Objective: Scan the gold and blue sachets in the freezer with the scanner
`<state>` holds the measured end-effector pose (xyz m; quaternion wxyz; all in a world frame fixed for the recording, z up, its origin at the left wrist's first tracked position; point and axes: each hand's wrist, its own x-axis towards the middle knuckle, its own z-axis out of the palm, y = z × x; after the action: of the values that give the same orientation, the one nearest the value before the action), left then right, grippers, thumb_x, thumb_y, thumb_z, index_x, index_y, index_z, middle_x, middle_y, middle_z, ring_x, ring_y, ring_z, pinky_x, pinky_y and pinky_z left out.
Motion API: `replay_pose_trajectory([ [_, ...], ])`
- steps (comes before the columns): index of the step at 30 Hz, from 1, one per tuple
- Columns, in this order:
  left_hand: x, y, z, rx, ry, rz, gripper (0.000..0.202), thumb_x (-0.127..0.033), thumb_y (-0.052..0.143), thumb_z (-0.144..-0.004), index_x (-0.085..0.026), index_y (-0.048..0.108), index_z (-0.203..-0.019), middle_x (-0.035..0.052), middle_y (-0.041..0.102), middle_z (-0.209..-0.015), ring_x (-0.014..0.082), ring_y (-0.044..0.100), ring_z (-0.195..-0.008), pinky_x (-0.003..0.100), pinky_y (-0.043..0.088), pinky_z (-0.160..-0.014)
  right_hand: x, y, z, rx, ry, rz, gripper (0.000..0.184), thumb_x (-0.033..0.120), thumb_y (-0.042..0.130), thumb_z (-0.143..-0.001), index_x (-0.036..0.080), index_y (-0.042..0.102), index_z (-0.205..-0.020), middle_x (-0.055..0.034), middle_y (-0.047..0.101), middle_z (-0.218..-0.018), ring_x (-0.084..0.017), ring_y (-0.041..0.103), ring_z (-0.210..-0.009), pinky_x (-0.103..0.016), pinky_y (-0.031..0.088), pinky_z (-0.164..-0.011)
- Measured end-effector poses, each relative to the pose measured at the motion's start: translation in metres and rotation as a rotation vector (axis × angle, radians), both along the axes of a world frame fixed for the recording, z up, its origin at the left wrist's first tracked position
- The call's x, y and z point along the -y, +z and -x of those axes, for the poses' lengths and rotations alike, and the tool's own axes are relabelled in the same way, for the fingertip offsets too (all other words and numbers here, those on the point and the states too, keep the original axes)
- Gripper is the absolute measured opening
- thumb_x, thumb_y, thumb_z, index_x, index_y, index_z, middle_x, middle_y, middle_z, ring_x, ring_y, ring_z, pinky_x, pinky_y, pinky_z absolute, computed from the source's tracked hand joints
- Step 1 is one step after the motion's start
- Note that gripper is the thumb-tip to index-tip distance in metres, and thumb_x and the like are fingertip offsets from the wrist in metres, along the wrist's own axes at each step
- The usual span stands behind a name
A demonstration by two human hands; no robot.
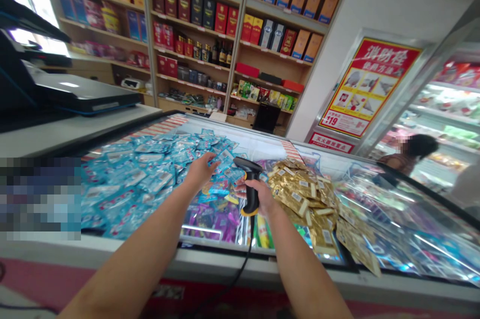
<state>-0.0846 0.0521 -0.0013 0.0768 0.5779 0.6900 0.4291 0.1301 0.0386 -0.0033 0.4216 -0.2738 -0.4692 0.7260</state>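
Note:
My right hand [264, 198] is wrapped round the grip of a black and yellow barcode scanner [250, 194], held upright above the glass top of the freezer. Its head points left, and its cord hangs down at the front. My left hand [200, 173] is closed, thumb and fingers pinching the edge of a small blue packet [225, 159] just left of the scanner head. Beneath and left of that hand spreads a large heap of similar blue packets [150, 179]. Right of the scanner lies a pile of gold packets [300, 189] with white labels.
The chest freezer [221, 259] has a pale front rim; coloured goods show through its glass. At left stands a counter with a flat scale [86, 91]. Shelves [195, 34] of boxes line the back wall. A person [407, 159] is at the right by lit shelves.

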Motion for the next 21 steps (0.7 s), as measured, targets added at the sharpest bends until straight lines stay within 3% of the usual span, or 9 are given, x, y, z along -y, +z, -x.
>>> replay_pose_trajectory([
  [9,0.001,0.001,0.001,-0.119,0.015,0.006,0.036,-0.039,0.051,-0.082,-0.019,0.06,-0.11,0.0088,0.068,-0.105,0.0227,0.063,-0.095,0.027,0.043,-0.077,-0.003,-0.002,0.0,-0.027,-0.002,0.005,0.022,0.03,0.068,-0.062,0.016,0.064,-0.079,-0.0036,0.067,-0.079,-0.019,0.064,-0.073,-0.034,0.05,-0.073],
  [16,0.009,0.002,-0.029,-0.4,0.013,0.166,0.042,-0.05,0.042,-0.087,-0.028,0.055,-0.12,0.0052,0.069,-0.093,0.0229,0.063,-0.089,0.03,0.043,-0.075,-0.007,-0.011,0.002,-0.032,-0.004,0.003,0.029,0.033,0.07,-0.064,0.016,0.065,-0.087,-0.006,0.069,-0.093,-0.021,0.067,-0.075,-0.034,0.051,-0.072],
  [21,0.01,0.003,-0.039,-0.58,0.11,0.02,0.043,-0.045,0.03,-0.093,-0.029,0.06,-0.119,0.0089,0.06,-0.112,0.0238,0.053,-0.103,0.034,0.038,-0.086,-0.005,-0.013,0.007,-0.011,0.0,0.043,0.034,0.033,0.072,-0.063,0.017,0.065,-0.092,-0.0066,0.066,-0.11,-0.022,0.067,-0.082,-0.034,0.052,-0.074],
])
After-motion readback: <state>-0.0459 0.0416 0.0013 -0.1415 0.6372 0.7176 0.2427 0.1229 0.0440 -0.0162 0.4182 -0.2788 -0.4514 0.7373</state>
